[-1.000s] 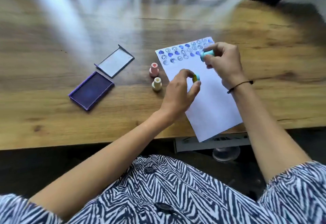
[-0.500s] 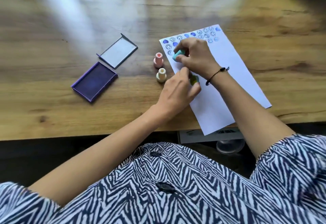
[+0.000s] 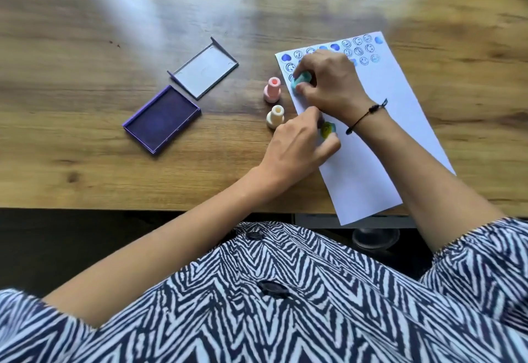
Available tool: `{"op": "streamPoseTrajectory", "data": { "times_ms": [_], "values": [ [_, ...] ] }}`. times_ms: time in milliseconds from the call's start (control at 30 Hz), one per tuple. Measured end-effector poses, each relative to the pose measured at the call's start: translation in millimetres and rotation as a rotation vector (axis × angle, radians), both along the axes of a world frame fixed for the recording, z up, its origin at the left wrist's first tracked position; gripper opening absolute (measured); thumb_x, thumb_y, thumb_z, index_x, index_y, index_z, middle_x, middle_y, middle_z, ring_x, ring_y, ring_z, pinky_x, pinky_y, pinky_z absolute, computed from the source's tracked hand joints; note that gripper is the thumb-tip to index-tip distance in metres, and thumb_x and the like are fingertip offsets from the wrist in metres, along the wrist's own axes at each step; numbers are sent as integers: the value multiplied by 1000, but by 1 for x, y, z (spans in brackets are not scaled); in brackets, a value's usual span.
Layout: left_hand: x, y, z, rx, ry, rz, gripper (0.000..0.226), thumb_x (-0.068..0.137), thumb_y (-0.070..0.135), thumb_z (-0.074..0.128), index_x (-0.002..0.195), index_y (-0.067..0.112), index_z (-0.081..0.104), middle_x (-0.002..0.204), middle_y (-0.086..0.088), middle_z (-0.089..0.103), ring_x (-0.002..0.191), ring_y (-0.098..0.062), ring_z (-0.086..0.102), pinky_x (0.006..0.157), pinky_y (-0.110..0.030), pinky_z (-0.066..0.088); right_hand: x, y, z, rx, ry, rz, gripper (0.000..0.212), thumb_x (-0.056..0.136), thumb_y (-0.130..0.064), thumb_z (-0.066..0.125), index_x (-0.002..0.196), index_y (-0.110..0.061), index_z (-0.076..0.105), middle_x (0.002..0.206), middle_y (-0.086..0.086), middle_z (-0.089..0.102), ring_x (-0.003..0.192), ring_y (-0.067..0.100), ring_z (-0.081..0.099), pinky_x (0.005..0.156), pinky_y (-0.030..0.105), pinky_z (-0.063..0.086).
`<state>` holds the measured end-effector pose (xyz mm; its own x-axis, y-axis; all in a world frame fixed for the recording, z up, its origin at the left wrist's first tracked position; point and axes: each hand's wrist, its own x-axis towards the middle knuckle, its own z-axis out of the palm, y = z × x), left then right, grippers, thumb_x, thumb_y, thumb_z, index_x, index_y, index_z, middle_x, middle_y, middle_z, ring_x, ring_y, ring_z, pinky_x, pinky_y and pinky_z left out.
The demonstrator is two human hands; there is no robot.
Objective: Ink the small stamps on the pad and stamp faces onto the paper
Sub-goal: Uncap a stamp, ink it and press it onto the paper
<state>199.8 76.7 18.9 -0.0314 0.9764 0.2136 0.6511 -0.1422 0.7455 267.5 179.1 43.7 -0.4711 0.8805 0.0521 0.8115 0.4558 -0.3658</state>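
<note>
Head view: the right hand is bent over the far left corner of the paper, fingers pinched round a teal stamp. The stamp leans, its long axis tipped toward the left and its lower end at the sheet among the printed faces; whether it presses the paper I cannot tell. The left hand lies at the paper's left edge, fingers curled round a yellow stamp, whose round face points up toward the camera.

The paper lies slantwise on the table, its long axis running from far left to near right, its near end overhanging the table edge. Rows of blue faces and hearts fill its far end.

Just left of the paper stand two upright stamps, a pink stamp farther off and a cream stamp nearer, close but apart. Well to the left sits the open purple pad, its lid lying just beyond it.
</note>
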Motion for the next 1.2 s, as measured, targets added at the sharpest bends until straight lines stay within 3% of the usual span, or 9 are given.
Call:
{"op": "streamPoseTrajectory", "data": {
  "times_ms": [167,333,500,767,967,1067,1133,1200],
  "values": [
    [-1,0,-2,9,-6,16,22,80,21,57,86,1,51,78,-18,64,71,-35,56,59,-33,29,-5,2,-4,58,-132,51,22,79,-11,54,98,-6,64,102,18,63,96,36,57,77,38,42],
    [-3,2,-5,9,-10,10,24,78,21,59,85,0,51,77,-18,64,71,-34,57,61,-38,41,-12,10,-2,93,-225,132,17,78,-6,51,91,-5,62,96,20,60,87,41,57,70,41,46],
    [-3,0,-8,40,10,-5,24,75,19,62,85,-2,53,77,-20,65,71,-34,60,60,-40,44,-13,9,-5,110,-209,149,17,76,-1,50,89,-5,60,92,19,58,81,39,56,61,35,36],
    [-2,0,-8,40,21,-25,24,74,21,60,85,0,53,76,-17,64,68,-30,59,58,-35,40,-11,8,-5,94,-157,127,14,72,1,49,81,-5,58,90,17,60,81,38,56,60,32,36],
    [-4,0,-7,43,43,-22,24,77,20,60,87,0,53,77,-18,64,69,-33,59,59,-35,39,-14,7,0,59,-199,134,20,75,1,47,90,-5,59,99,17,60,89,39,56,65,36,42],
    [-5,0,-6,13,15,-17,25,80,22,58,92,1,54,87,-17,68,77,-33,61,67,-40,46,-4,9,9,-22,-28,35,21,75,-2,55,92,-7,65,101,17,67,95,36,59,77,36,48],
    [-4,0,-5,-19,-16,-20,26,81,24,58,93,2,53,96,-17,69,84,-33,63,74,-44,48,7,10,18,-43,166,-99,17,75,-5,60,90,-8,67,97,17,70,88,34,63,75,33,46],
    [-4,0,-4,-36,-24,-32,27,81,25,59,94,2,53,100,-16,68,88,-33,63,77,-44,47,18,7,24,-109,297,-190,16,74,-6,62,89,-8,67,88,18,69,77,34,65,73,40,51]
  ]
}}
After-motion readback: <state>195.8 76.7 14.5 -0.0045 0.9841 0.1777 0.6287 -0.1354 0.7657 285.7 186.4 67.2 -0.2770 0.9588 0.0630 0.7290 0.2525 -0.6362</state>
